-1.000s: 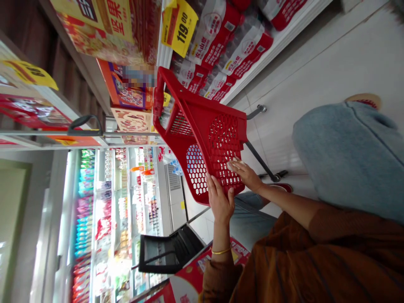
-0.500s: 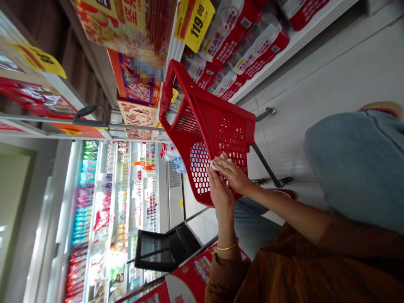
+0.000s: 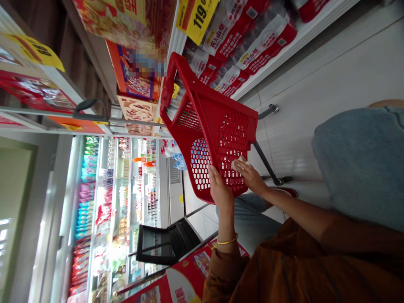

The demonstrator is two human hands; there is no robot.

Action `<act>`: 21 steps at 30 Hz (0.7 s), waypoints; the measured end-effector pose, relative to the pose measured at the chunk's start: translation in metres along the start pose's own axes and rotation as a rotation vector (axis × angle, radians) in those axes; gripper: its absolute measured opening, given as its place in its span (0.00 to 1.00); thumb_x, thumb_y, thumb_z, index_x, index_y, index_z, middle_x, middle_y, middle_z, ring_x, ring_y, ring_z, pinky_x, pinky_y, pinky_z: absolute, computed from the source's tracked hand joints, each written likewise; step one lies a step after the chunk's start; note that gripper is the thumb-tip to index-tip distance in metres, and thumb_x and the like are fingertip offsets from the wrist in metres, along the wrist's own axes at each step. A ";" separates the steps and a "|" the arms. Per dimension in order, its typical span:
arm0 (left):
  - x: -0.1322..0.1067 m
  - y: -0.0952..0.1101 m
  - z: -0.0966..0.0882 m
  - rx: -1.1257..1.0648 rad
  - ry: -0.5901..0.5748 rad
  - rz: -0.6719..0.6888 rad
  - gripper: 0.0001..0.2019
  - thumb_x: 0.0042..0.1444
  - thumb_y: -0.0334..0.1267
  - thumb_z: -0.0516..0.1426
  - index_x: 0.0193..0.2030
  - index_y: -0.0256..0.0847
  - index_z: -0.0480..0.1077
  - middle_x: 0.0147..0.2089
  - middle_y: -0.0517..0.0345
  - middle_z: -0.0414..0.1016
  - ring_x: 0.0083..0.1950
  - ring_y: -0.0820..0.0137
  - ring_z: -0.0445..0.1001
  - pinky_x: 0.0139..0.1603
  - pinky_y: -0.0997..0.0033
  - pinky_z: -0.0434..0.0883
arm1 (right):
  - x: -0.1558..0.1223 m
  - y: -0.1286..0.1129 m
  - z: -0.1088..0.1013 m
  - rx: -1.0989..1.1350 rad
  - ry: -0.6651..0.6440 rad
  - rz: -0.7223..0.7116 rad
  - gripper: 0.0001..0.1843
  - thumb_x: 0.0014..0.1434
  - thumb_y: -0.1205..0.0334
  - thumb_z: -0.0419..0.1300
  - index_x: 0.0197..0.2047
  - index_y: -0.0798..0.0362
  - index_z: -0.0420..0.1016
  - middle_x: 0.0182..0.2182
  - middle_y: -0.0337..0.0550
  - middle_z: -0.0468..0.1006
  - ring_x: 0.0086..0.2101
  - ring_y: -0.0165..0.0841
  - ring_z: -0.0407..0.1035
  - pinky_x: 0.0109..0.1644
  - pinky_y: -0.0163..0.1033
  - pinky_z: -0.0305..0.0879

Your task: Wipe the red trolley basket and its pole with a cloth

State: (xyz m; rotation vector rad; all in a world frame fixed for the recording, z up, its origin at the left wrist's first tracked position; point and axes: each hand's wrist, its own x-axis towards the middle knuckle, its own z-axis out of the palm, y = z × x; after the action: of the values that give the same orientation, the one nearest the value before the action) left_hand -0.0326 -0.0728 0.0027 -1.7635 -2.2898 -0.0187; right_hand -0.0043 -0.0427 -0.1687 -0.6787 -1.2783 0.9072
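1. Your right hand [image 3: 251, 176] pinches a white cloth [image 3: 238, 164] against the red shopping basket [image 3: 235, 132]; your left hand [image 3: 220, 188] lies open on its mesh.
2. The basket sits on a metal cart frame [image 3: 267, 163], beside shelved water packs [image 3: 249, 46].

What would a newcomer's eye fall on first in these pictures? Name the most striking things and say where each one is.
The bright red plastic shopping basket stands out first, in the middle of the view. On its mesh side, the right hand presses a crumpled white cloth, while the left hand, wearing a gold bangle, lies against its lower edge. Above it, a yellow 119 price tag hangs beside packs of bottled water in red-and-white wrap.
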 end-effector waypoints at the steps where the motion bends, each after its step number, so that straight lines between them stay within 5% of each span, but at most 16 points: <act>1: 0.001 -0.001 0.000 -0.002 0.001 0.002 0.44 0.49 0.14 0.43 0.72 0.45 0.37 0.72 0.48 0.45 0.71 0.62 0.51 0.63 0.59 0.66 | -0.004 0.004 -0.001 -0.015 0.012 0.018 0.31 0.66 0.75 0.42 0.68 0.43 0.52 0.62 0.47 0.65 0.65 0.38 0.51 0.67 0.58 0.53; 5: 0.002 -0.008 0.003 -0.006 0.018 0.021 0.43 0.50 0.14 0.43 0.72 0.45 0.38 0.72 0.48 0.47 0.71 0.63 0.52 0.60 0.61 0.69 | -0.004 0.003 -0.001 -0.022 0.074 0.105 0.29 0.67 0.73 0.42 0.68 0.42 0.52 0.60 0.47 0.66 0.64 0.38 0.53 0.68 0.58 0.53; 8: 0.001 -0.012 0.005 -0.012 0.031 0.039 0.43 0.50 0.14 0.44 0.72 0.47 0.38 0.72 0.49 0.48 0.71 0.64 0.52 0.61 0.62 0.69 | 0.019 -0.019 -0.001 0.042 0.085 0.151 0.28 0.68 0.68 0.43 0.68 0.41 0.51 0.59 0.46 0.66 0.63 0.37 0.55 0.68 0.55 0.54; 14: -0.001 -0.007 0.005 -0.019 0.044 0.063 0.38 0.56 0.18 0.45 0.72 0.46 0.39 0.72 0.49 0.48 0.71 0.63 0.51 0.65 0.59 0.64 | 0.062 -0.065 0.004 0.130 -0.019 -0.017 0.28 0.69 0.66 0.44 0.69 0.40 0.47 0.66 0.42 0.58 0.66 0.37 0.50 0.70 0.55 0.47; 21: -0.004 -0.004 0.004 -0.038 0.036 0.028 0.40 0.54 0.17 0.44 0.72 0.47 0.40 0.72 0.51 0.50 0.70 0.64 0.53 0.65 0.59 0.63 | 0.041 -0.039 0.010 0.124 -0.047 -0.065 0.27 0.69 0.68 0.45 0.68 0.40 0.50 0.66 0.39 0.57 0.68 0.37 0.41 0.70 0.55 0.47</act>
State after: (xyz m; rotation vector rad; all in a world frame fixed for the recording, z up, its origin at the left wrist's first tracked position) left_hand -0.0365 -0.0768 -0.0011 -1.7985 -2.2535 -0.0889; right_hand -0.0049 -0.0279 -0.1132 -0.5185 -1.2673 0.9452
